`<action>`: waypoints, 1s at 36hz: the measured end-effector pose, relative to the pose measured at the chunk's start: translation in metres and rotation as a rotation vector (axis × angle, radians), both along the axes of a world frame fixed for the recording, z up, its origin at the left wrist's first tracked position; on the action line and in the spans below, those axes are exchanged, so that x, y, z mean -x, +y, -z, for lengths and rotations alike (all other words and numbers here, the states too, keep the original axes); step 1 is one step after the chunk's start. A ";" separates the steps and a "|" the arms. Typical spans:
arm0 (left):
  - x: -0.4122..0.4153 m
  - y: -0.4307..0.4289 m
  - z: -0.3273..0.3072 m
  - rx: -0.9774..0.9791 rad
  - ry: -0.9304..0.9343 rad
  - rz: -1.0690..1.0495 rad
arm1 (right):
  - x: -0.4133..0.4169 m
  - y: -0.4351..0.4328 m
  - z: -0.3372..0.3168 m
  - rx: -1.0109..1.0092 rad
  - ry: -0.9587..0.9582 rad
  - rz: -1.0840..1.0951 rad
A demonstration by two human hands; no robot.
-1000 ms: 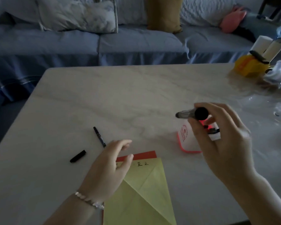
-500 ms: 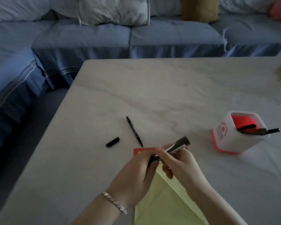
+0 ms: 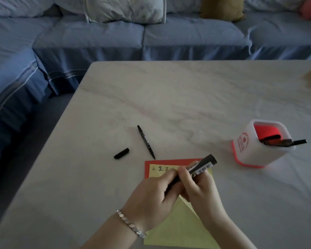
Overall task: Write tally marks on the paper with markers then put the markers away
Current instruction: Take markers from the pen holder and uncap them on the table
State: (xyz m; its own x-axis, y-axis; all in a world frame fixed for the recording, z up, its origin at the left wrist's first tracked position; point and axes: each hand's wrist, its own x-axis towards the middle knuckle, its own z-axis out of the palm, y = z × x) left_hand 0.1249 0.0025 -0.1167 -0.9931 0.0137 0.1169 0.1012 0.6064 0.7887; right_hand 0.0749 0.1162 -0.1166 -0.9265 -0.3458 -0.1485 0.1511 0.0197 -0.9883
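Loose black cap (image 3: pixel 121 153) lies on the table (image 3: pixel 187 105), apart from the thin uncapped pen (image 3: pixel 145 141) just to its right. Left hand (image 3: pixel 151 191), bracelet on the wrist, curls round the lower end of a thick black marker (image 3: pixel 197 168). Right hand (image 3: pixel 199 189) grips the barrel. Marker is tilted over the yellow paper (image 3: pixel 178 229); tally marks (image 3: pixel 160 168) along its top edge. Far right: white pen holder (image 3: pixel 248 151), upright, pens inside.
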 end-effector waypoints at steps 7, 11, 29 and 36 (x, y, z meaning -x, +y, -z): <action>-0.007 0.000 -0.003 -0.079 -0.024 0.000 | -0.001 0.005 0.006 0.073 0.030 -0.053; -0.009 -0.004 -0.003 -0.035 -0.022 -0.026 | 0.002 0.001 0.000 0.035 0.106 -0.097; -0.037 -0.065 0.025 -0.196 -0.093 -0.473 | 0.119 -0.052 0.015 -0.675 0.177 -0.332; -0.002 -0.067 0.016 0.066 0.047 -0.480 | 0.128 -0.072 0.042 -1.040 0.336 -0.250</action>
State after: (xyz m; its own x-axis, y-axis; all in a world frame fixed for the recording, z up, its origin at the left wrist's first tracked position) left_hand 0.1270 -0.0643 -0.1326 -0.8829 -0.4354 0.1760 -0.1674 0.6419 0.7483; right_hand -0.0527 0.0444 -0.1586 -0.8957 -0.3810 -0.2293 -0.2437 0.8519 -0.4636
